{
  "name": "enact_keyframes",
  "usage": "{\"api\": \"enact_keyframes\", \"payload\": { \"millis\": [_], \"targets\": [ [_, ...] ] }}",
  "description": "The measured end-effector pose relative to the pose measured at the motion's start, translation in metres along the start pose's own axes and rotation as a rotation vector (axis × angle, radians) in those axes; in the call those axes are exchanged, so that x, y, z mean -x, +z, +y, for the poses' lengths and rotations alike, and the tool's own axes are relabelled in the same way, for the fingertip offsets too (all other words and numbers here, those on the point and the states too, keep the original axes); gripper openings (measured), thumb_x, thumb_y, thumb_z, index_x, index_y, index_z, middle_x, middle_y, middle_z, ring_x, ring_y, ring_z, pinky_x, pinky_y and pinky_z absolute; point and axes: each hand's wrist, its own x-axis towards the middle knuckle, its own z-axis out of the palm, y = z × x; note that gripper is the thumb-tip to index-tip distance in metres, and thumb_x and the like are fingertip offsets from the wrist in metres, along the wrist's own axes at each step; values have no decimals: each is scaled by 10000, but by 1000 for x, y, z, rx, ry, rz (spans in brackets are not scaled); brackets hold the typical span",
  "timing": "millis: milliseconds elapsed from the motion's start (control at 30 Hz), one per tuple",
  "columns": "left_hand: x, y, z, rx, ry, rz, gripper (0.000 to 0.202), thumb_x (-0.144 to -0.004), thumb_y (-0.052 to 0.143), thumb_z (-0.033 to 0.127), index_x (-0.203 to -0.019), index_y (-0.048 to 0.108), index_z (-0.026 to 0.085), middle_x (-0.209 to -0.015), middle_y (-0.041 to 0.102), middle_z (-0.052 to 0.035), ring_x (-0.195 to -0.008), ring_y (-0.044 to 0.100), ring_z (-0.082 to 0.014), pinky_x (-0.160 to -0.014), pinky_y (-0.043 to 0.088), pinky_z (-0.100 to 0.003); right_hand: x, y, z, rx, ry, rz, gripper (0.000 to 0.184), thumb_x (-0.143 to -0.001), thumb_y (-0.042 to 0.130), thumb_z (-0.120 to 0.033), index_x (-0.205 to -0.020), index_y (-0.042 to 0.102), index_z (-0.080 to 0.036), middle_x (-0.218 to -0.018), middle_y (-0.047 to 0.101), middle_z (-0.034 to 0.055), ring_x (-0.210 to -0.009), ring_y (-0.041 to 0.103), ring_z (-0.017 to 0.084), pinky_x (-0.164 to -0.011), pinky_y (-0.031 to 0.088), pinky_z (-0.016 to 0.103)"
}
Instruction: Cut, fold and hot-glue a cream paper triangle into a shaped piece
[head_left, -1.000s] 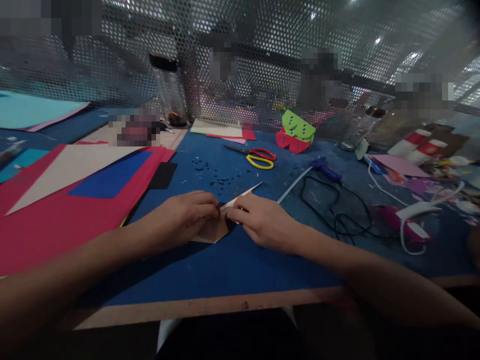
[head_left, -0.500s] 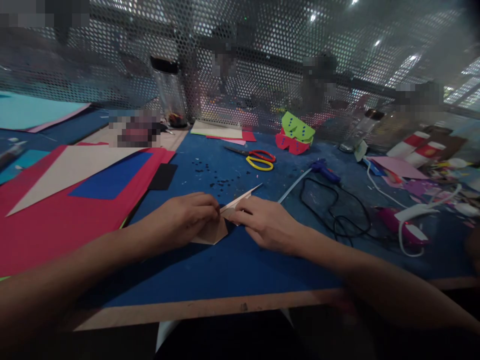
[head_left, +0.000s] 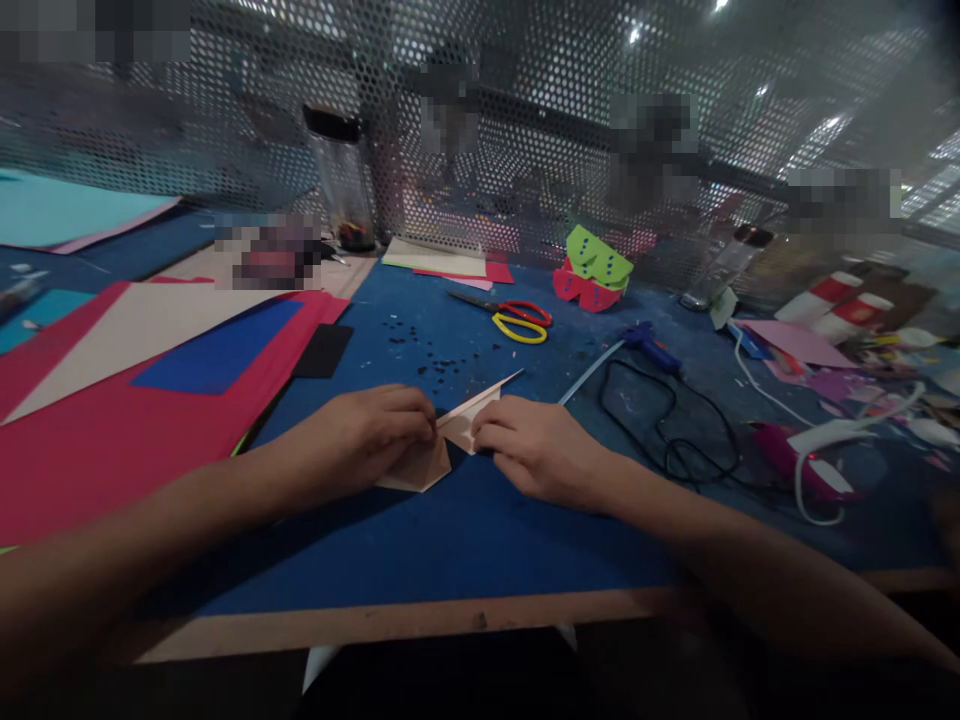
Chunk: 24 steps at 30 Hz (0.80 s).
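A folded beige paper piece (head_left: 424, 472) lies near the front of the blue table, with angled cut edges and a raised narrow fold pointing to the upper right. My left hand (head_left: 379, 430) has its fingers pinched on the left part, covering much of it. Curled fingers of my right hand (head_left: 540, 445) hold the paper's right edge; the fingertips are partly hidden. Just beyond the paper are small black paper bits (head_left: 435, 360) and scissors (head_left: 517, 320) with one red and one yellow handle.
Red sheets (head_left: 97, 465) with beige and blue pieces lie on the left. A blue glue gun (head_left: 651, 345) with a looping black cord sits right of the scissors. Green and red paper masks (head_left: 596, 265) stand at the back. A clear bottle (head_left: 345, 185) stands by the perforated metal screen.
My right hand has shifted slightly right along the paper, uncovering more of its right part. The left hand keeps its pinch in nearly the same place.
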Motion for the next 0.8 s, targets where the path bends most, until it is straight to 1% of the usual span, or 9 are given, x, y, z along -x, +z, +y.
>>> {"api": "enact_keyframes", "payload": {
  "millis": [167,233,300,367,433,533,633,700,800],
  "targets": [
    [0,0,1,0,-21,11,300,-1076,466,159,-1005,752,212,-1107,752,-47,-1001,718,-151,-859,520,-239,2,0,0,12,-16,13,225,-964,510,-57,-1038,683,-178,-1119,737,98,-1029,654,213,-881,538,337],
    [-1,-1,2,-5,-26,11,302,-1071,469,156,-989,755,208,-1093,755,-47,-995,723,-151,-858,525,-236,2,1,0,12,-4,17,249,-957,516,-56,-1093,680,-183,-1108,736,92,-1029,650,213,-877,534,331],
    [-1,-1,2,-8,-27,4,303,-1063,471,155,-986,760,203,-1084,758,-50,-985,727,-152,-855,533,-238,2,2,-1,11,3,17,311,-950,523,-53,-1188,665,-192,-1106,733,87,-1030,645,215,-874,534,330],
    [-1,-1,2,-2,-27,7,303,-1058,472,155,-994,764,205,-1087,759,-50,-975,728,-153,-850,540,-244,2,2,0,22,-12,10,347,-956,528,-59,-1250,649,-197,-1119,731,87,-1032,639,218,-878,535,338],
    [0,-1,2,10,-38,15,304,-1057,473,154,-998,766,213,-1097,759,-47,-979,726,-154,-849,543,-248,1,2,0,51,-39,-2,309,-972,533,-77,-1232,658,-188,-1135,729,96,-1032,636,224,-882,537,349],
    [1,-1,2,15,-54,6,294,-1058,486,156,-1000,767,221,-1115,758,-44,-994,726,-155,-855,544,-251,1,2,0,93,-62,-21,221,-992,533,-102,-1141,682,-169,-1128,724,107,-1022,631,231,-868,536,352],
    [0,-3,3,-3,-36,-6,286,-1059,496,167,-1005,773,218,-1113,763,-48,-996,732,-162,-856,551,-256,-1,0,-2,110,-58,-37,195,-1007,520,-111,-1091,684,-172,-1107,715,108,-1016,625,231,-851,534,351],
    [-2,-5,5,-12,-25,-7,291,-1048,496,154,-999,777,212,-1100,768,-51,-994,737,-169,-859,558,-262,-2,0,-4,101,-35,-42,213,-996,522,-94,-1118,677,-176,-1118,710,108,-1029,624,231,-862,534,353],
    [-3,-6,6,-27,-23,-4,309,-1015,486,102,-996,778,201,-1101,770,-59,-995,741,-175,-862,564,-266,-5,2,-7,83,14,-56,318,-975,529,-61,-1241,656,-182,-1166,700,103,-1078,625,232,-908,534,359]
  ]
}}
